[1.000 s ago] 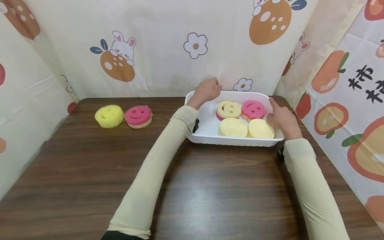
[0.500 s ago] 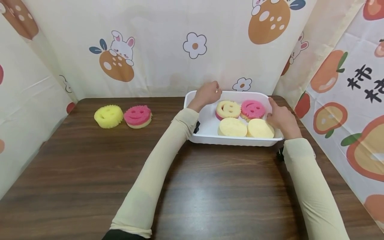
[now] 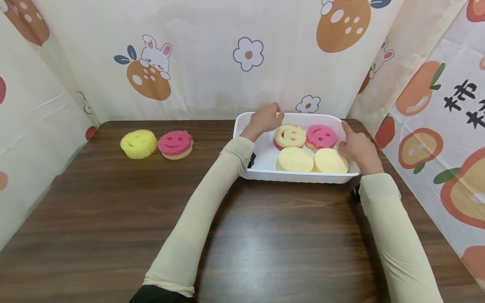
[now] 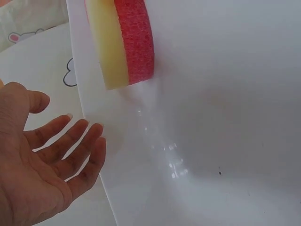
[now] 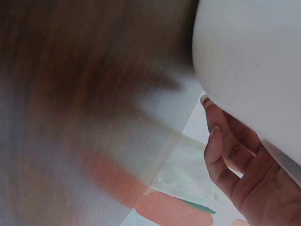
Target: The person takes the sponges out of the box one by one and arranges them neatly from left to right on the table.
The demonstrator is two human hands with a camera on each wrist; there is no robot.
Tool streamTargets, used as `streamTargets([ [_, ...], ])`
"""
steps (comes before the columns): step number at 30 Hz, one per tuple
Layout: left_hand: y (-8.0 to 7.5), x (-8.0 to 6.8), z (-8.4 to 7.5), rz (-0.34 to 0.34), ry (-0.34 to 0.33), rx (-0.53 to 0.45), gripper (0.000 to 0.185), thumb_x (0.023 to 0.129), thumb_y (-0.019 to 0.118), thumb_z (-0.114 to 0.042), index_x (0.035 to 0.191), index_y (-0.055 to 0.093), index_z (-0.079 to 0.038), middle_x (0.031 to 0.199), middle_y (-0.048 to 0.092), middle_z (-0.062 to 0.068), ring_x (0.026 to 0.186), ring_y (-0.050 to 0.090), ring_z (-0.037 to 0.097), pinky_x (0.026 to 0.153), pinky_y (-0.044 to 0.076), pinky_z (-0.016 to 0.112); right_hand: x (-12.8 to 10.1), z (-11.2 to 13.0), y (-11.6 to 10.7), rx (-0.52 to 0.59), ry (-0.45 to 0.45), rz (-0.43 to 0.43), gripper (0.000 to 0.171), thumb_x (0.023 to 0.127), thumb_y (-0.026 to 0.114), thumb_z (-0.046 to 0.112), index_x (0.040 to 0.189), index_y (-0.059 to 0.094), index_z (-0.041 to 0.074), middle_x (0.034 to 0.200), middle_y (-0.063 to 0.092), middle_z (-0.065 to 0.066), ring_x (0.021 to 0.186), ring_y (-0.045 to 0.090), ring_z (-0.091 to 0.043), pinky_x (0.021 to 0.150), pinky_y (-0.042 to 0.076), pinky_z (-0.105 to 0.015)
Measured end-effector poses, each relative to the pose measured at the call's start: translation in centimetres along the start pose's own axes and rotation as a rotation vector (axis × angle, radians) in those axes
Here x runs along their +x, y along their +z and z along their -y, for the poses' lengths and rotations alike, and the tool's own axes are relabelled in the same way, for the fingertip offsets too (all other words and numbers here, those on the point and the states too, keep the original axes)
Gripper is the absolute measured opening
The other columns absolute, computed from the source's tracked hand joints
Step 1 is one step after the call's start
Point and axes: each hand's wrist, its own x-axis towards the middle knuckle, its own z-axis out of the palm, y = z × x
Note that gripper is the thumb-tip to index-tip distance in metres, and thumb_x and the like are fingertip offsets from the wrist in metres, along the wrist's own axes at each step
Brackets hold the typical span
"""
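Note:
A white tray [image 3: 264, 158] stands at the back right of the table and holds several round sponges: a yellow smiley one [image 3: 290, 136], a pink smiley one [image 3: 321, 136] and two face-down pale yellow ones [image 3: 295, 160]. My left hand [image 3: 265, 118] hovers at the tray's far-left rim. In the left wrist view the left hand [image 4: 70, 155] lies relaxed with straight fingers beside the tray wall [image 4: 211, 117], just apart from it, under a yellow-and-pink sponge [image 4: 124, 42]. My right hand [image 3: 354, 147] holds the tray's right rim, thumb on top; its fingers [image 5: 221, 141] lie along the outer wall [image 5: 249, 56].
A yellow smiley sponge [image 3: 138, 144] and a pink smiley sponge [image 3: 175, 144] lie side by side on the dark wooden table [image 3: 113, 219] at the back left. Printed curtains close in the back and both sides.
My left hand has sunk slightly towards the tray's far rim. The right hand and the tray have stayed put.

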Motion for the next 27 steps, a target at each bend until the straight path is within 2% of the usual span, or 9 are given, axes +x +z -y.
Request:
streamTargets([
  [7,0.4,0.2,-0.2,0.014,0.006,0.04,0.041,0.104,0.039,-0.039,0.133,0.052,-0.013,0.122,0.064,0.003,0.104,0.058,0.017,0.087,0.051,0.036,0.0,0.0,0.1,0.005,0.001,0.001,0.078,0.097,0.044,0.023,0.16,-0.002,0.015,0.123,0.048,-0.041,0.105,0.054,-0.055,0.089,0.045,-0.07],
  [17,0.7,0.3,-0.2,0.042,0.007,0.044,0.043,0.104,0.039,-0.041,0.135,0.051,-0.013,0.135,0.06,0.004,0.117,0.058,0.018,0.095,0.051,0.038,0.1,0.1,0.1,0.008,0.007,-0.006,0.079,0.097,0.044,0.023,0.16,-0.003,0.015,0.114,0.052,-0.04,0.101,0.055,-0.054,0.088,0.045,-0.07],
  [22,0.9,0.3,0.1,0.073,0.0,0.055,0.047,0.104,0.039,-0.043,0.139,0.048,-0.012,0.138,0.057,0.004,0.121,0.057,0.019,0.099,0.05,0.038,0.1,0.1,0.1,0.004,-0.004,-0.006,0.078,0.097,0.044,0.023,0.16,-0.002,0.015,0.123,0.048,-0.042,0.104,0.054,-0.056,0.089,0.044,-0.071],
  [27,1.2,0.1,0.4,0.094,0.024,0.087,0.045,0.104,0.039,-0.042,0.134,0.047,-0.01,0.133,0.058,0.005,0.113,0.058,0.021,0.096,0.05,0.04,0.1,0.0,0.1,0.006,-0.007,-0.006,0.079,0.097,0.044,0.023,0.16,-0.002,0.015,0.127,0.046,-0.043,0.107,0.053,-0.057,0.088,0.044,-0.071],
])
